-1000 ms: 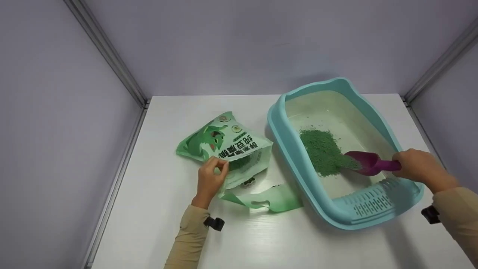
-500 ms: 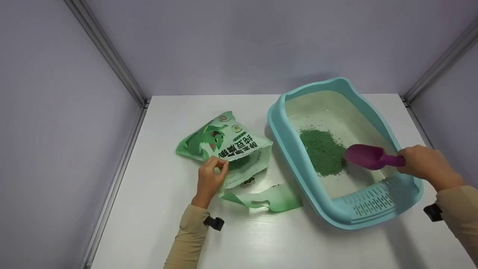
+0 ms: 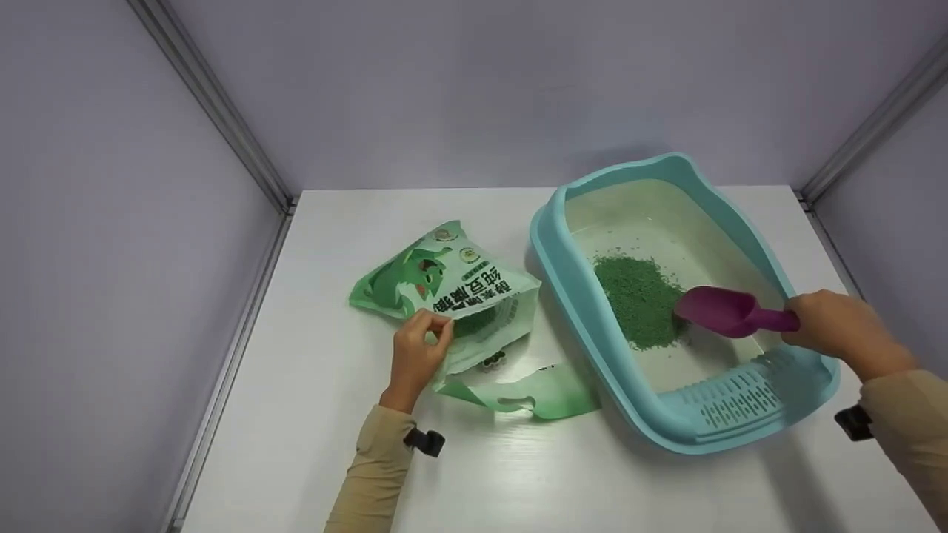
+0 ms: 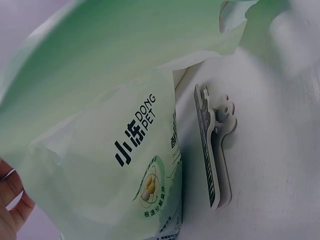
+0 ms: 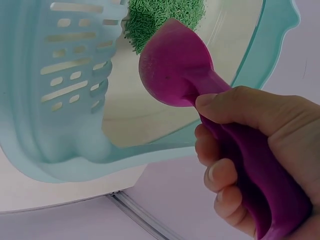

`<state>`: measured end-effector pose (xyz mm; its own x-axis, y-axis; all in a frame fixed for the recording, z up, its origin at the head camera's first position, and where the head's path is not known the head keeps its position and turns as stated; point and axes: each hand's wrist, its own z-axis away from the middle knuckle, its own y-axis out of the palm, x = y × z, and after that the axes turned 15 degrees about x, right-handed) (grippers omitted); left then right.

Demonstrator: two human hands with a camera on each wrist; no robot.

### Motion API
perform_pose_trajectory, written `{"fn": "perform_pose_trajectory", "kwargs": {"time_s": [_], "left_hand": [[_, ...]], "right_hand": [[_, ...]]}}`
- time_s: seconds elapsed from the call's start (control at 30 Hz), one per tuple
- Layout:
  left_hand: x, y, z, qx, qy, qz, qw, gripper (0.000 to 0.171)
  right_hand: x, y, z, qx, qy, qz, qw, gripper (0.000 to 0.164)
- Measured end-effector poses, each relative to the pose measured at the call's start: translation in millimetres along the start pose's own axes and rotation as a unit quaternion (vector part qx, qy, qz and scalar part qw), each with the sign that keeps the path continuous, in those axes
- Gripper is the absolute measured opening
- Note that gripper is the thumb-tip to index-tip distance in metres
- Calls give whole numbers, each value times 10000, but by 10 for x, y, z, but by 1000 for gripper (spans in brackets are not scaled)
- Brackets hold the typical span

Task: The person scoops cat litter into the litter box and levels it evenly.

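My left hand [image 3: 421, 359] pinches the rim of an opened green cat litter bag [image 3: 422, 277] lying on the table. Green pellets show in the bag's mouth. In the left wrist view the bag's printed panel [image 4: 130, 145] fills much of the frame, with only some fingertips at the lower left. My right hand [image 3: 837, 326] grips the handle of a purple scoop [image 3: 722, 309] over the blue litter box [image 3: 607, 348]. Its bowl is tipped above a heap of green litter pellets [image 3: 638, 300]. In the right wrist view, fingers and thumb curl round the scoop's handle [image 5: 270, 175].
A torn green strip of bag [image 3: 552, 392] lies between bag and box. Beside the bag stands a pale clip [image 4: 215, 145] with a paw-shaped end, partly covered in the head view. The box's slotted step [image 3: 740, 403] faces the front right. Grey walls [image 3: 474, 89] enclose the table.
One second ago pellets were pouring off the scoop onto the heap. The scoop has since tipped over and risen slightly, with no pellets falling. My left hand and the bag have stayed put.
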<state>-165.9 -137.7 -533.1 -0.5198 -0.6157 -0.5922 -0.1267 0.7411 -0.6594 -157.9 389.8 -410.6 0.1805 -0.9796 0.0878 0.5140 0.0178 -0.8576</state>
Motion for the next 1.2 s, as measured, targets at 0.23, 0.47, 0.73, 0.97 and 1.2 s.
{"fn": "perform_pose_trajectory", "kwargs": {"time_s": [0.23, 0.47, 0.73, 0.97, 1.2], "left_hand": [[0, 3, -7, -58, 36, -41, 10000, 10], [-4, -2, -7, -85, 67, -15, 9999, 11], [-19, 0, -2, -62, 62, -13, 10000, 10], [1, 21, 2, -48, 72, 24, 10000, 11], [-7, 5, -1, -10, 40, -15, 10000, 10]], "right_hand": [[38, 39, -12, -62, -62, -78, 9999, 10], [110, 73, -23, -101, -155, -165, 9997, 11], [222, 105, -38, -247, -384, -247, 9987, 17], [306, 120, -31, -510, -501, -289, 9970, 19], [340, 150, -43, -512, -525, -449, 9963, 24]]}}
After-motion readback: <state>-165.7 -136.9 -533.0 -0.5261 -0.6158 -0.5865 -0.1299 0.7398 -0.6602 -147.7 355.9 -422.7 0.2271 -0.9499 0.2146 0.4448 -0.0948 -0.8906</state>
